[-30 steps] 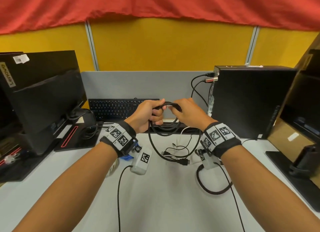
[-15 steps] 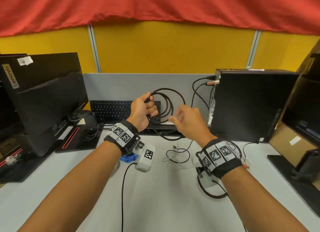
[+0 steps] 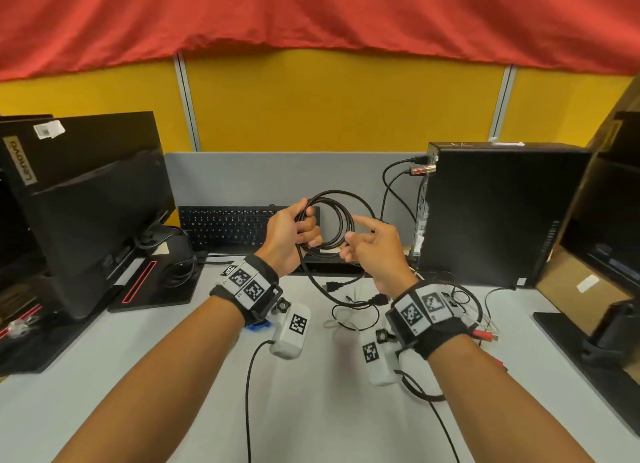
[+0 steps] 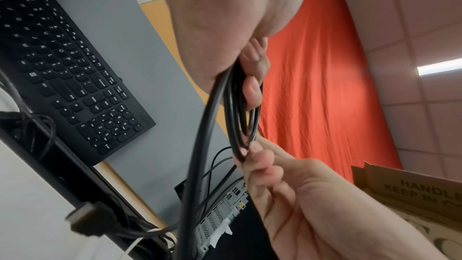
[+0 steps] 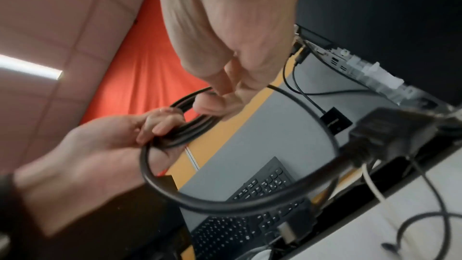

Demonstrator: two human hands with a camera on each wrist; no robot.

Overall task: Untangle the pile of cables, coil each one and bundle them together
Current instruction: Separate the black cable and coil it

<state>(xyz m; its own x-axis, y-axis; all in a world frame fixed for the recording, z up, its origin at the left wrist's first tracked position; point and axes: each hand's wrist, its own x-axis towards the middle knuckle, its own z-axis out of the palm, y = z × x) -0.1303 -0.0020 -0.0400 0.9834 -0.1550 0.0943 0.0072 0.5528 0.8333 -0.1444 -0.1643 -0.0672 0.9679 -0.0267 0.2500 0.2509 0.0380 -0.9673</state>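
The black cable (image 3: 341, 220) is wound into several loops held upright above the far middle of the worktop (image 3: 173, 376), in front of the keyboard (image 3: 228, 225). Its tail runs down from the left hand (image 3: 289, 235) to the worktop, where a flat HDMI-type plug (image 3: 334, 286) lies among the thinner loose cables (image 3: 349, 315) not yet sorted.

The likeliest fault, as I judge it, is the coil springing open. The loops are gathered at one side only, inside the left hand's curled fingers, and the outer loop already stands wider than the inner ones. If that hold slackens while the right hand (image 3: 372, 246) brings up the next turn, the stiff cable could unwind. A second risk is the trailing end dragging the thin cables near it off the pile or into a fresh knot as it is drawn up. The cables plugged into the computer tower (image 3: 502, 213) on the right hang just behind the coil and could be caught in a loop.

The left hand is raised with its fingers and thumb wrapped round the left side of the coil. The right hand is at the coil's right side, index finger extended and the other fingers loosely bent; the left wrist view shows its fingertips (image 4: 252, 151) touching the lowest strands, apparently a light pinch.
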